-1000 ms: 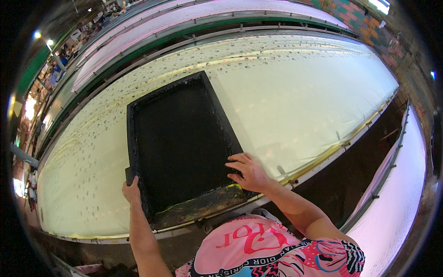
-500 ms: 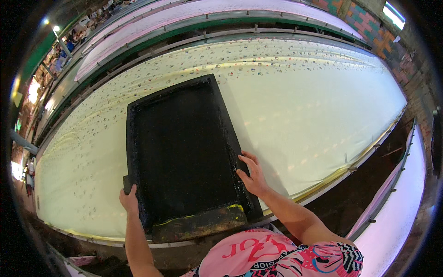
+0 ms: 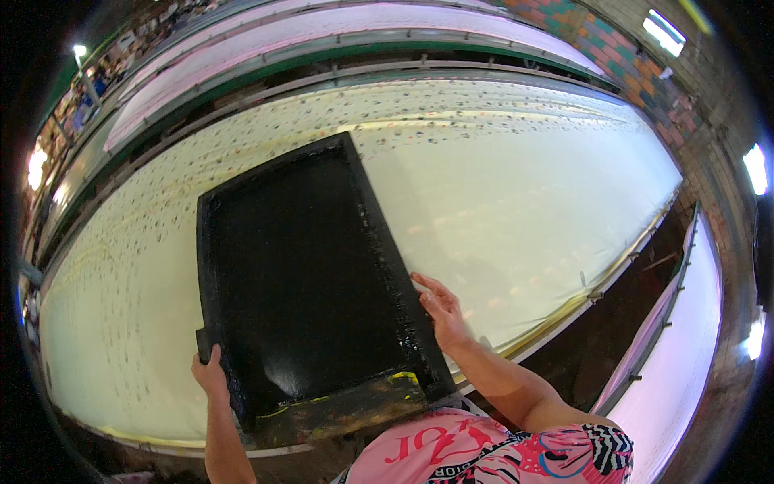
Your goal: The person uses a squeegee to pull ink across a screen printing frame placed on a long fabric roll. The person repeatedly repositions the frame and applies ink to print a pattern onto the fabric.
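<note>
A large black screen-printing frame (image 3: 302, 258) with raised edges lies at a slant on pale yellow cloth (image 3: 500, 210). Its lower end, close to my body, has a brown, worn strip (image 3: 347, 411) marked with yellow paint. My left hand (image 3: 211, 373) grips a small black block (image 3: 203, 343) at the frame's left side, thumb on top. Against the right edge, my right hand (image 3: 443, 313) has its fingers bent and drawn together at the rim; part of its hold is hidden.
Small printed motifs cover the cloth's far and left parts. Long tables with pinkish cloth (image 3: 355, 40) run behind, past a dark rail (image 3: 339, 74). Another pink-white cloth-covered table (image 3: 685, 355) stands at the right, across a dark gap. A brick wall (image 3: 613, 48) rises at the far right.
The view has swung to the right, so the scene sits further left. My right hand's fingers have come closer together at the frame's edge. A pale gleam now shows on the black surface.
</note>
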Demonstrator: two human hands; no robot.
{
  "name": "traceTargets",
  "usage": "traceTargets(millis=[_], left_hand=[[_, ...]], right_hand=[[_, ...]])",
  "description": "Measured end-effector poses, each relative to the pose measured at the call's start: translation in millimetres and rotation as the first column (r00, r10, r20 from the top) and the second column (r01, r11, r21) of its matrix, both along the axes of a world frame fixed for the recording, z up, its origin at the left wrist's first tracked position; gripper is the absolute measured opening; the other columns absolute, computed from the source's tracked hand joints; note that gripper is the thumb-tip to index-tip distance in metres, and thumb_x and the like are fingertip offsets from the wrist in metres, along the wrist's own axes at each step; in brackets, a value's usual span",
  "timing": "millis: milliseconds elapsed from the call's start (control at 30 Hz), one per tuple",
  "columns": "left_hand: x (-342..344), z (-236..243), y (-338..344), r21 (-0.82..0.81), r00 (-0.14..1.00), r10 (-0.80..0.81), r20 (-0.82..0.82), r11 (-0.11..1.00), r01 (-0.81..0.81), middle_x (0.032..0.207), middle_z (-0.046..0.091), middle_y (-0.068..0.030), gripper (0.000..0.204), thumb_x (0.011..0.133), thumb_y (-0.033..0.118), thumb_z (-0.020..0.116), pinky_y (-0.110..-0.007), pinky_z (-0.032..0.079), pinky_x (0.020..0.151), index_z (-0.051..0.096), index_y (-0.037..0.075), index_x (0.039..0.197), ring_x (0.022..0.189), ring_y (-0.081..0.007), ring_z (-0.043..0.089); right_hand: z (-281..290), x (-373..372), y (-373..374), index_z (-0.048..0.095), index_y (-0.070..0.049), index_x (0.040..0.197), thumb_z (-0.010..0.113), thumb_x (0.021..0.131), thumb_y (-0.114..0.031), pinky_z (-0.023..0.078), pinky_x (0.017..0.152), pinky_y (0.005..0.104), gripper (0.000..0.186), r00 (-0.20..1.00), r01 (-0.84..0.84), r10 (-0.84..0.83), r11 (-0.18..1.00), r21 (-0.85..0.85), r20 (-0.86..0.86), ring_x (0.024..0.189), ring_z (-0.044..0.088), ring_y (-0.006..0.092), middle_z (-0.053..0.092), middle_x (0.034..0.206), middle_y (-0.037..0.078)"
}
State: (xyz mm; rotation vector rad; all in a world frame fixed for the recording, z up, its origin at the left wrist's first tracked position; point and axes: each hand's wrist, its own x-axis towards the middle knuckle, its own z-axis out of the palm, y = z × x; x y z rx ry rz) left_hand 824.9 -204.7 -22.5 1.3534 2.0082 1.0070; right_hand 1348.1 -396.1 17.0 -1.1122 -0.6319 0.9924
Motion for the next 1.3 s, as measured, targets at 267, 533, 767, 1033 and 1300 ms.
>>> traceTargets(millis=[267, 533, 767, 1033, 1300], left_hand=[[6.3, 18.2, 1.1, -0.041, 0.973, 0.0, 0.232, 0.999, 0.01, 0.098, 0.072, -0.0091, 0.028, 0.1, 0.024, 0.083, -0.042, 0.053, 0.076, 0.074, -0.001, 0.11, 0.085, -0.0226, 0.067], [147.6, 66.9, -38.1, -0.015, 0.884, -0.05, 0.465, 0.998, 0.064, 0.104, 0.076, -0.0127, 0.029, 0.097, 0.019, 0.085, -0.043, 0.058, 0.081, 0.074, -0.003, 0.114, 0.09, -0.0262, 0.072], [340.4, 82.2, -75.9, 0.028, 0.894, -0.058, 0.444, 0.998, 0.051, 0.099, 0.074, -0.0111, 0.028, 0.095, 0.014, 0.087, -0.041, 0.058, 0.079, 0.073, -0.003, 0.112, 0.086, -0.0255, 0.071], [573.7, 78.5, -156.5, 0.084, 0.917, -0.054, 0.394, 0.996, 0.023, 0.104, 0.075, -0.0099, 0.03, 0.092, 0.013, 0.089, -0.04, 0.055, 0.084, 0.073, -0.003, 0.113, 0.088, -0.0226, 0.068], [693.0, 55.6, -199.1, 0.096, 0.966, -0.028, 0.257, 0.995, 0.003, 0.098, 0.071, -0.0083, 0.031, 0.091, 0.016, 0.092, -0.041, 0.053, 0.08, 0.069, -0.003, 0.101, 0.087, -0.0218, 0.064]], right_hand=[[20.4, 17.6, 9.3, 0.049, -0.003, 0.167, 0.068, 0.112, -0.036, 0.036, 0.129, 0.0436, 0.067, 0.994, -0.078, 0.084, 0.993, 0.091, -0.071, 0.152, 0.052, 0.0261, 0.053, 0.172, 0.01], [63.7, 160.7, -15.9, 0.056, -0.002, 0.163, 0.071, 0.112, -0.032, 0.035, 0.13, 0.0429, 0.062, 0.983, -0.146, 0.142, 0.989, 0.027, 0.12, 0.152, 0.051, 0.0226, 0.059, 0.165, 0.013], [61.5, 352.6, -51.6, 0.065, -0.008, 0.157, 0.067, 0.112, -0.027, 0.033, 0.129, 0.04, 0.049, 0.96, -0.15, 0.143, 0.989, 0.011, 0.239, 0.15, 0.051, 0.0197, 0.063, 0.16, 0.008], [54.1, 556.8, -113.2, 0.068, -0.01, 0.153, 0.071, 0.11, -0.037, 0.035, 0.128, 0.0438, 0.051, 0.948, -0.034, 0.07, 0.992, -0.119, 0.31, 0.152, 0.049, 0.0276, 0.056, 0.16, 0.013], [38.3, 672.3, -158.7, 0.068, -0.004, 0.151, 0.072, 0.109, -0.034, 0.046, 0.12, 0.0402, 0.051, 0.997, -0.007, 0.009, 1.0, -0.021, 0.081, 0.136, 0.063, 0.0235, 0.07, 0.147, 0.011]])
